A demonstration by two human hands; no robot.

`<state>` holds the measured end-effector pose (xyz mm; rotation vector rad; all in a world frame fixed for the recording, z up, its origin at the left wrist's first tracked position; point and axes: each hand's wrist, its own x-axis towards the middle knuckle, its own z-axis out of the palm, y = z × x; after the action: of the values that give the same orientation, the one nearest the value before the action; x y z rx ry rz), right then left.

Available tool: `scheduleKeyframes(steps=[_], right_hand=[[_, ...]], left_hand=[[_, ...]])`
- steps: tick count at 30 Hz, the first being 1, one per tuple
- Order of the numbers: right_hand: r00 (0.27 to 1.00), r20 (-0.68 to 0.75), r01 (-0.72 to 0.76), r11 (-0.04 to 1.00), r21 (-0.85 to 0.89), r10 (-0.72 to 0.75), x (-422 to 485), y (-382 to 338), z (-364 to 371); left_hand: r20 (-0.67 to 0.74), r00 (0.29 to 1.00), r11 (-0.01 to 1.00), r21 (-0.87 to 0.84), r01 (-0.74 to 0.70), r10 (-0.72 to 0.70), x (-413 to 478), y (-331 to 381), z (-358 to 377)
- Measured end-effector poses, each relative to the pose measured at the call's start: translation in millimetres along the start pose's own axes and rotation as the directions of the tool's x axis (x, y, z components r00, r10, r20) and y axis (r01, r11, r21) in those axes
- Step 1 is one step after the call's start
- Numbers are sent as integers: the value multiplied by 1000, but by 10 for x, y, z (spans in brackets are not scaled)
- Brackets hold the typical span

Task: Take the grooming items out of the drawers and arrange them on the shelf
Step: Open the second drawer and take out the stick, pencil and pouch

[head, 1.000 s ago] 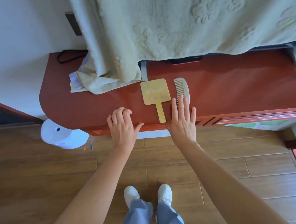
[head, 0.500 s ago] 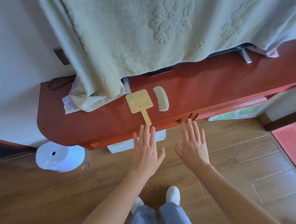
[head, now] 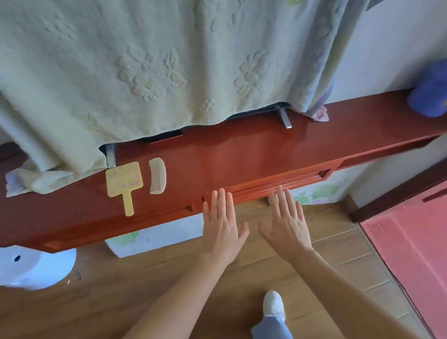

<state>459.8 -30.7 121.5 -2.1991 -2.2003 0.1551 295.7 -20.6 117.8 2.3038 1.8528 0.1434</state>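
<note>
A yellow hand mirror (head: 124, 183) with pastel dots lies flat on the red-brown shelf (head: 242, 152), its handle pointing toward me. A cream comb (head: 157, 175) rests just right of it. My left hand (head: 223, 226) and my right hand (head: 287, 224) hover side by side with fingers spread, both empty, in front of the shelf's front edge. Their fingertips reach the closed drawer front (head: 282, 183) to the right of the mirror and comb.
A pale green embossed towel (head: 134, 70) drapes over something standing on the shelf and bunches at the left. A blue cap (head: 435, 90) sits at the shelf's right end. On the wooden floor are a white round device (head: 30, 267), a floral box (head: 153, 237) and a pink mat (head: 423, 249).
Both hands have left the shelf edge near the mirror and moved right along the front, fingers now spread. The view has swung right. Mirror and comb stay put.
</note>
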Motion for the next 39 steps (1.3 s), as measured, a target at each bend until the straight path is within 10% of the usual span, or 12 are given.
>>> scheduleKeyframes(steps=[9,16,18,21,25,30,39], right_hand=[[992,67,110,994,-8,-109,236,1068,-9],[987,149,-109,943,316,64,410,1312,304],[943,272,-315,783,536,193,566,1369,362],[744,588,-660,216,719,317,900,1415,524],[505,843,-656,-553,514,185,1380,1559,845],[498,862,-427,-840,335,91,1625,1764,1033],[523,852,-421,-869,259,0,1874,1828,1182]], left_hand=[[61,991,991,-40,124,-122,265,1060,271],[116,957,937,-202,284,-265,420,979,721],[174,888,748,-485,453,-425,561,979,770],[493,603,62,-740,670,-627,863,943,846],[782,362,-694,-620,366,-507,1197,852,1151],[799,439,-895,-445,-30,-412,1388,897,1425],[756,498,-903,-392,-177,-426,1628,954,1425]])
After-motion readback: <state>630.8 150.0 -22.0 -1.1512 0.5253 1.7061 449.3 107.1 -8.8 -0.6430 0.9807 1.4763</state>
